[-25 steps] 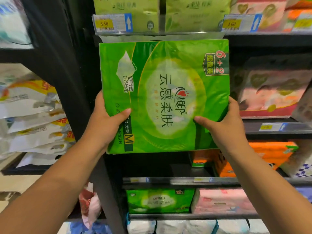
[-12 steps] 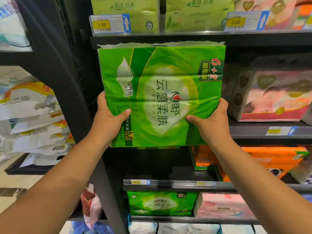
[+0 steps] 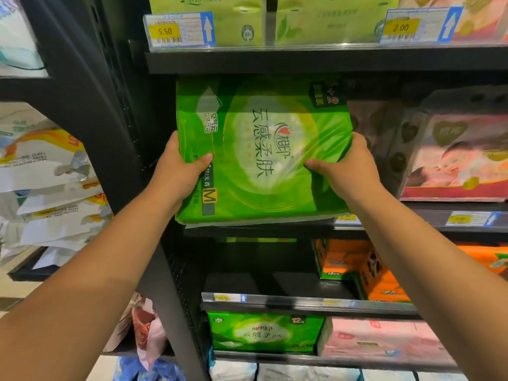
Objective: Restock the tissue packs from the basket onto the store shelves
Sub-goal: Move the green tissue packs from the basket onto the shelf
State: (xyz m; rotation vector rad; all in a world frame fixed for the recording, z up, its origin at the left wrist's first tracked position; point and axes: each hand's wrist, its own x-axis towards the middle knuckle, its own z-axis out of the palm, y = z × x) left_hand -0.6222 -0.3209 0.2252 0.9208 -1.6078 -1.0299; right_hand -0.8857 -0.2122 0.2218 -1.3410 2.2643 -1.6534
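Holding the green tissue pack (image 3: 264, 160) from both sides, I have my left hand (image 3: 178, 171) clamped on its lower left edge, thumb across the front, and my right hand (image 3: 347, 169) gripping its lower right edge the same way. It sits in the centre of the frame, its top half in shadow under the upper shelf (image 3: 302, 60) and its bottom edge at the lip of the middle shelf (image 3: 412, 215) (whether it rests there or is just above, I cannot tell). It leans with its top tipped back into the bay. Just right of it on that shelf stands a pink pack with a baby picture (image 3: 456, 158), close to my right hand. At the top of the frame, yellow price tags reading 5.50 (image 3: 165, 31) and 2.00 (image 3: 400, 27) hang below pale green packs (image 3: 233, 15). In the lower centre lies a smaller green pack (image 3: 264, 332), touching a pink pack (image 3: 379, 339) to its right.
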